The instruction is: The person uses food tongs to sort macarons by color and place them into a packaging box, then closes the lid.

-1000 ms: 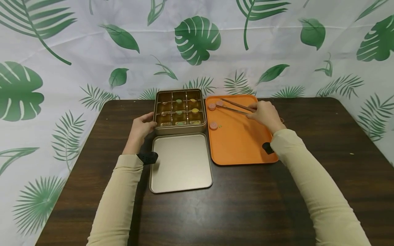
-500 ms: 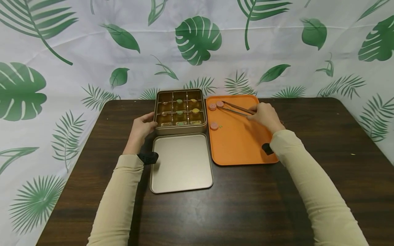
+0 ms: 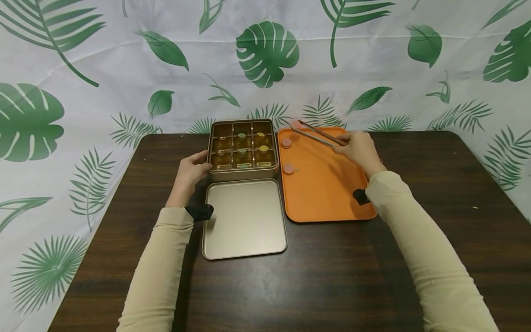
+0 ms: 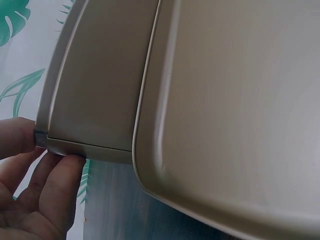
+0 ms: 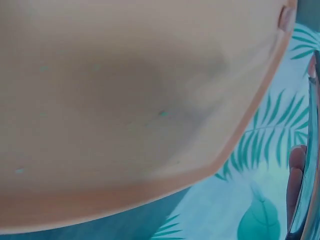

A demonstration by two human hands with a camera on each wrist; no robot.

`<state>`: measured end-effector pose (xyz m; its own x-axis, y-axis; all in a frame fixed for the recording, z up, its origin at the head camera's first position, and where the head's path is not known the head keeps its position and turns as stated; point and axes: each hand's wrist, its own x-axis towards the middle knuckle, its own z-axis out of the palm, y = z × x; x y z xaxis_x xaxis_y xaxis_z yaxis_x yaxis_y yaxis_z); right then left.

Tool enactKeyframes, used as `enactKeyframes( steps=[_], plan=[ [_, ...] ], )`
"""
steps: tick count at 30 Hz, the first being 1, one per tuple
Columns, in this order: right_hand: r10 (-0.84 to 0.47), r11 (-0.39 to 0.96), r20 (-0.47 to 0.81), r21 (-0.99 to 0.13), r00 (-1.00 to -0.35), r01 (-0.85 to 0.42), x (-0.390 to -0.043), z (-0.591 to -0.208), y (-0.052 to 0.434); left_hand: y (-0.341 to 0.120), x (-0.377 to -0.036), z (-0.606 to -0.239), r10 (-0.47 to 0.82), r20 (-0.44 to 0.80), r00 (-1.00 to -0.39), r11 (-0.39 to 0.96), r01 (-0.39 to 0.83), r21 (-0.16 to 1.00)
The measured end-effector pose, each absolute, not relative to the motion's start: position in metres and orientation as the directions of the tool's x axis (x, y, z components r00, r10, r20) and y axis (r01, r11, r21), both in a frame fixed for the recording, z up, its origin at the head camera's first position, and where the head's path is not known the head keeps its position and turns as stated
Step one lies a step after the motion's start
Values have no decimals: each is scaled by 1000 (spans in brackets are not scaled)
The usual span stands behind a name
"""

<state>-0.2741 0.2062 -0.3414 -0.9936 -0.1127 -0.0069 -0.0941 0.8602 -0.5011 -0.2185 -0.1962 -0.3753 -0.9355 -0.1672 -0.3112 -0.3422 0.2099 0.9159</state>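
Note:
At the front left corner of a gold tin box (image 3: 244,174), my left hand (image 3: 191,171) grips with thumb and fingers. The left wrist view shows the fingertips (image 4: 67,167) against the tin's edge. A brown insert divides the tin into compartments, several holding green, yellow or clear-looking pieces. My right hand (image 3: 360,148) holds metal tongs (image 3: 323,134) over the orange tray (image 3: 323,196). Between the tong tips is a pink, macaron-like disc (image 3: 296,124), raised above the tray's far edge. Two similar discs lie on the tray, one near the back (image 3: 286,143) and one lower (image 3: 288,169).
A gold lid (image 3: 245,220) lies flat in front of the tin, left of the tray. Small green crumbs (image 5: 163,113) dot the tray. The dark wooden table (image 3: 265,295) ends at a leaf-printed white cloth (image 3: 290,69).
The tongs closed on one pink disc at the tray's back and lifted it off the tray with my right hand rising. My left hand and the tin stayed put.

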Motion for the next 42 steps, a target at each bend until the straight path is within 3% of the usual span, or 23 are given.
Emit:
enactKeyframes(
  steps=[17,30,42],
  plan=[
    [-224,799,35,-566,-974,-204,-283,-327,141,-196,-218,-375,-168,-317,-933,207,-348,914],
    [-292,811,-14,-534,-956,-240,-281,-333,77,-196,-219,-377,-173,-313,-934,214,-346,914],
    [-300,818,-3,-515,-954,-255,-275,-343,53,-196,-219,-378,-172,-304,-937,200,-335,921]
  ],
)
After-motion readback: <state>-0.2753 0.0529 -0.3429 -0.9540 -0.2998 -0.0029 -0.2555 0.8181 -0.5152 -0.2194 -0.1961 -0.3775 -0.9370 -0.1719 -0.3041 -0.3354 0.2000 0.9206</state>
